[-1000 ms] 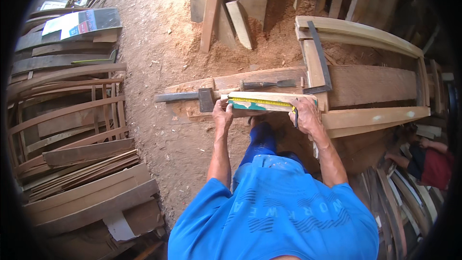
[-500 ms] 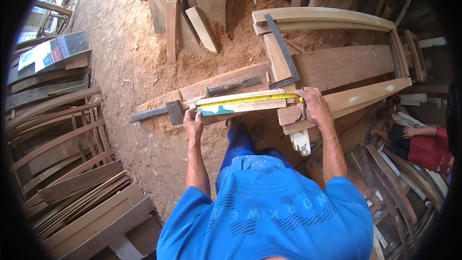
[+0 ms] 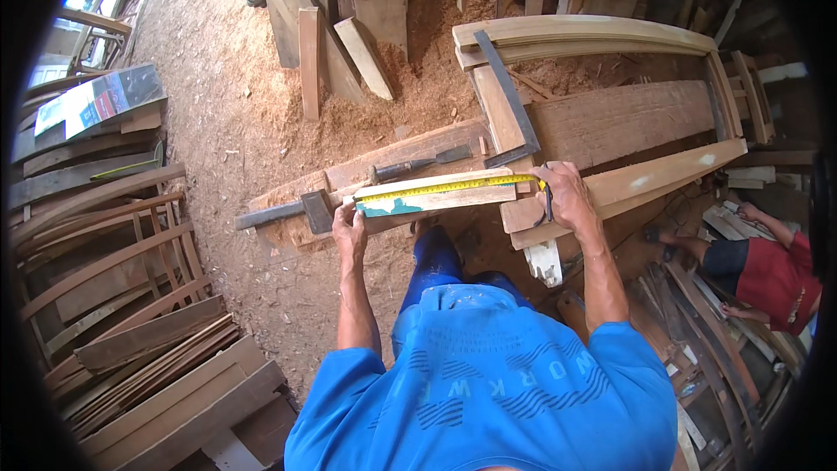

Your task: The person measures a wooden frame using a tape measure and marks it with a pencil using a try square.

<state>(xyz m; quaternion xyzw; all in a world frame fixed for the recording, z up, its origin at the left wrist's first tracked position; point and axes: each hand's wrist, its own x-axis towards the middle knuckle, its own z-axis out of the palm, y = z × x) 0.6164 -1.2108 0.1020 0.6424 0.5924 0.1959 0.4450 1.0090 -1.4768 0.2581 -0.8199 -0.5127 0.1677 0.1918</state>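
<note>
My left hand (image 3: 350, 228) is closed at the left end of a pale wood block (image 3: 475, 197) with green paint on its side, pinching the block and the tape's end there. A yellow tape blade (image 3: 427, 186) runs along the block's top edge. At its other end, my right hand (image 3: 568, 194) grips the tape measure, whose case is mostly hidden by the fingers; a dark strap loops below it. The blade bows up slightly near that hand. Beyond the block lies a chisel (image 3: 423, 162). A hammer (image 3: 316, 211) rests beside my left hand, its head near the fingers.
A dark carpenter's square (image 3: 510, 92) lies across a wooden frame (image 3: 645, 176) at the right. Boards (image 3: 375, 13) stand in sawdust at the back. Stacked timber (image 3: 131, 270) fills the left side. A person in a red shirt (image 3: 776, 283) sits at the far right.
My right hand has lifted slightly, and the tape blade now curves upward near it. The block stays in about the same place. At the far right, the other person has leaned and reached out an arm.
</note>
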